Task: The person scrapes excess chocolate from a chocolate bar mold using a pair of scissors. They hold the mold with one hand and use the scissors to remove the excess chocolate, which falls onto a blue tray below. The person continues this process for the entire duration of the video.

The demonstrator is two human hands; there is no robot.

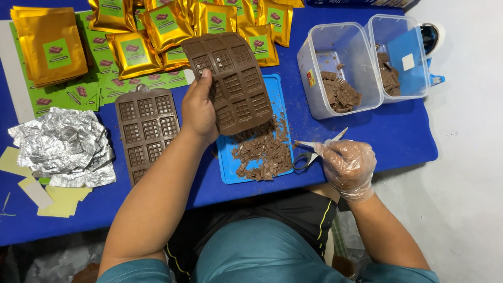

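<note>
My left hand [199,107], bare, grips a brown silicone chocolate mould [233,78] and holds it tilted over a blue cutting board [226,165]. Brown chocolate pieces [264,152] lie heaped on the board under the mould's lower edge. My right hand [346,165], in a thin clear plastic glove, holds a pair of scissors [314,149] just off the board's right edge. A second brown mould [146,128] lies flat on the blue table left of my left forearm.
Two clear plastic tubs [340,68] [401,52] with chocolate pieces stand at the right. Gold pouches [157,31] and green labels [68,97] cover the far left. Crumpled foil sheets [65,147] and yellow paper slips [63,202] lie at the left. The table edge [414,157] is close on the right.
</note>
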